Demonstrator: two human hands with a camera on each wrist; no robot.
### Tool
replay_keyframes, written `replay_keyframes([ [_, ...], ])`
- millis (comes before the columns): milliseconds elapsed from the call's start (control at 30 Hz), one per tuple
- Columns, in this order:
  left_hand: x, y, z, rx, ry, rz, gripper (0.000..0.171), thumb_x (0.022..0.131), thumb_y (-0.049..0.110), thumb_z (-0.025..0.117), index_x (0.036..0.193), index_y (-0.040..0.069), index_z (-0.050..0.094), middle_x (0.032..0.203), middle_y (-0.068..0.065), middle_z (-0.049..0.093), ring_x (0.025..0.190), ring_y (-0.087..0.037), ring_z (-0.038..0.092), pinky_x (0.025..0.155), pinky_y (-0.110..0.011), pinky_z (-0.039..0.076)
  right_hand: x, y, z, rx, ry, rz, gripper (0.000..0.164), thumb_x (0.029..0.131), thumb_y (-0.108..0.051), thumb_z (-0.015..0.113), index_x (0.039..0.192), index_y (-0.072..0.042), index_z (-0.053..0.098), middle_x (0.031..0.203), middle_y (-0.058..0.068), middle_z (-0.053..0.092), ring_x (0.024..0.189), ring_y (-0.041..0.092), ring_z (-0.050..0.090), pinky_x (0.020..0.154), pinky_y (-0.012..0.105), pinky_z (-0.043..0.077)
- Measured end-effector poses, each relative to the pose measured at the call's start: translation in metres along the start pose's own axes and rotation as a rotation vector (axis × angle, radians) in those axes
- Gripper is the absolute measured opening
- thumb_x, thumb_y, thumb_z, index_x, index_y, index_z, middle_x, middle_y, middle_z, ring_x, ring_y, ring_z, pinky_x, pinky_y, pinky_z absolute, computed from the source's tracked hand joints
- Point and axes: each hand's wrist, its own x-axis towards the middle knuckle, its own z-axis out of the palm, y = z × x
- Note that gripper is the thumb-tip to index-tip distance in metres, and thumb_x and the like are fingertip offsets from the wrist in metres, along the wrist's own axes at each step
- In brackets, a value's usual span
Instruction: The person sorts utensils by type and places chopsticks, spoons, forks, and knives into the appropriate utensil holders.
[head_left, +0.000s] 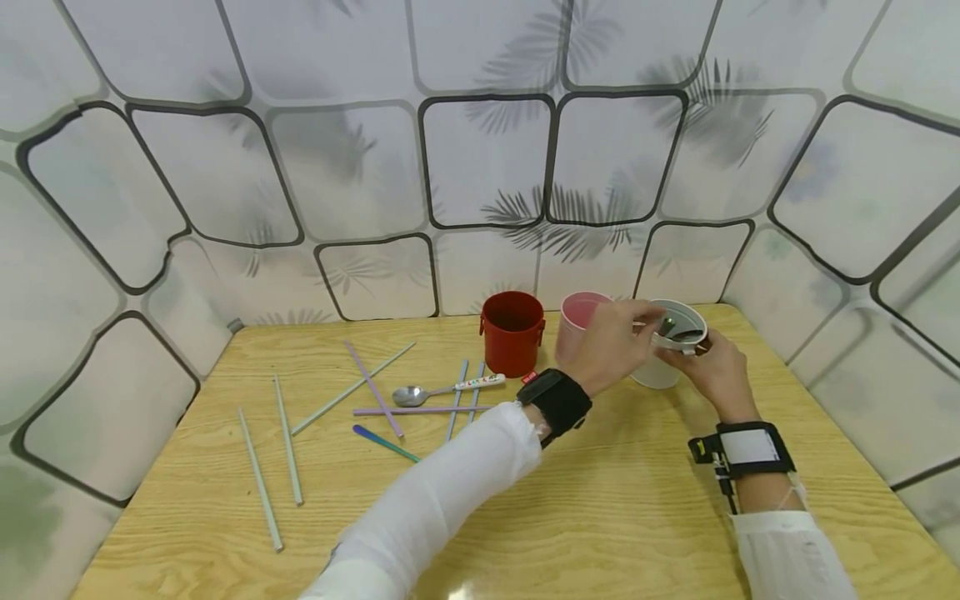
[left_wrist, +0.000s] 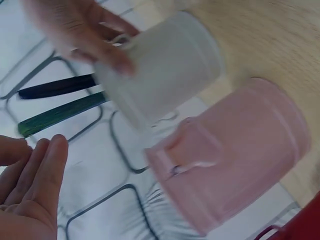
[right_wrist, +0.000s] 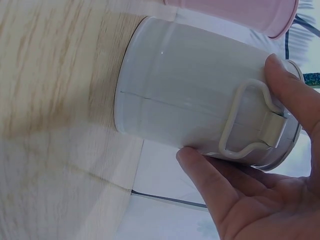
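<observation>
My right hand point(head_left: 718, 377) grips the white metal bucket point(right_wrist: 185, 95) near its rim, thumb on one side and fingers on the other, around the small wire handle point(right_wrist: 232, 120). The bucket stands upright on the table. Out of its mouth stick a black handle point(left_wrist: 57, 86) and a green handle point(left_wrist: 62, 114). My left hand point(head_left: 611, 343) hovers beside the bucket's rim, its fingers loosely extended close to the handle ends and holding nothing. Left of the white bucket, partly behind my left hand, stands a pink bucket point(left_wrist: 240, 150).
A red bucket point(head_left: 513, 337) stands left of the pink one. On the table point(head_left: 600, 517) lie a spoon point(head_left: 411, 396) with a patterned white handle, a blue-green utensil point(head_left: 384, 442), purple sticks point(head_left: 375, 390) and several pale green and blue sticks point(head_left: 258, 479). A patterned curtain point(head_left: 487, 167) encloses the table.
</observation>
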Motion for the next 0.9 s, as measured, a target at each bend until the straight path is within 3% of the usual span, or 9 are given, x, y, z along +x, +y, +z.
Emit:
replay_keyframes([
  [200,-0.014,0.025,-0.04,-0.111,0.081,-0.008,0.026,0.101,0.0,0.063,0.125,0.002,0.072,0.12,-0.008,0.075,0.11,-0.009,0.07,0.091,-0.009,0.05,0.001,0.001,0.001,-0.006,0.002,0.015,0.083,0.09,-0.042,0.08,0.146,0.01,0.047,0.142,0.038,0.051,0.129,0.055,0.052,0.101,0.066,0.047],
  [433,-0.039,0.04,-0.101,-0.291,0.236,0.055,0.025,0.098,-0.008,0.062,0.12,-0.004,0.072,0.114,-0.016,0.075,0.105,-0.018,0.072,0.09,-0.018,0.056,0.002,0.001,0.001,-0.019,0.013,0.011,0.081,0.089,-0.041,0.081,0.143,0.01,0.05,0.14,0.038,0.053,0.128,0.055,0.052,0.103,0.066,0.046],
  [600,-0.062,0.04,-0.134,-0.251,0.349,0.109,0.022,0.098,-0.008,0.063,0.117,-0.004,0.074,0.108,-0.016,0.076,0.1,-0.02,0.074,0.088,-0.024,0.059,0.001,-0.001,-0.001,0.001,0.007,0.003,0.08,0.09,-0.039,0.082,0.145,0.009,0.049,0.14,0.039,0.052,0.13,0.055,0.051,0.104,0.067,0.044],
  [767,-0.084,0.04,-0.158,-0.23,0.435,0.105,0.022,0.097,-0.007,0.065,0.115,-0.002,0.075,0.107,-0.012,0.077,0.098,-0.017,0.074,0.088,-0.028,0.06,0.001,-0.002,-0.001,-0.007,-0.001,0.012,0.081,0.09,-0.041,0.081,0.145,0.009,0.048,0.14,0.039,0.052,0.13,0.055,0.051,0.103,0.067,0.045],
  [900,-0.096,0.041,-0.172,-0.21,0.481,0.102,0.022,0.096,-0.008,0.065,0.115,-0.002,0.075,0.107,-0.012,0.077,0.101,-0.017,0.073,0.089,-0.031,0.06,0.002,-0.003,-0.004,-0.033,-0.054,0.029,0.087,0.09,-0.046,0.079,0.147,0.009,0.044,0.143,0.04,0.049,0.131,0.056,0.049,0.104,0.069,0.043],
])
